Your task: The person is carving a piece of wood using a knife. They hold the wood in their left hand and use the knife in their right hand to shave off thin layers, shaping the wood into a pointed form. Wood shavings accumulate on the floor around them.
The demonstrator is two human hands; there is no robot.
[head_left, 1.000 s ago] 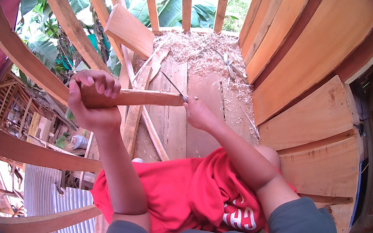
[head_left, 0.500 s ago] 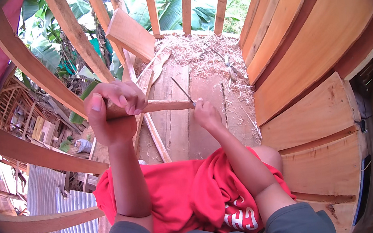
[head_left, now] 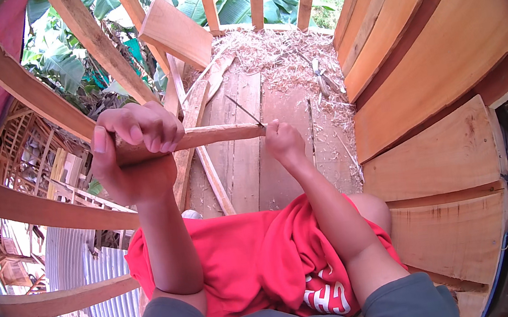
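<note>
My left hand (head_left: 139,146) is wrapped around the thick end of a long piece of wood (head_left: 220,135), its thumb raised. The wood points across to the right and narrows a little, reaching my right hand (head_left: 285,143). That hand is closed at the wood's far end. From beside its fingers a thin, dark blade-like tool (head_left: 244,110) slants up and to the left. Its handle, if any, is hidden in my fist, and I cannot tell whether the blade touches the wood.
Wood shavings (head_left: 281,49) cover the far part of the plank floor (head_left: 250,178). A tool (head_left: 320,76) lies among them. Loose strips (head_left: 215,179) and a broad board (head_left: 175,33) are beyond my left hand. Upright slats stand left and ahead; a board wall (head_left: 428,71) rises at right.
My left hand has moved left, farther from my right hand, and more of the wood between them shows. The right hand remains closed at the wood's end. The view has shifted slightly.
</note>
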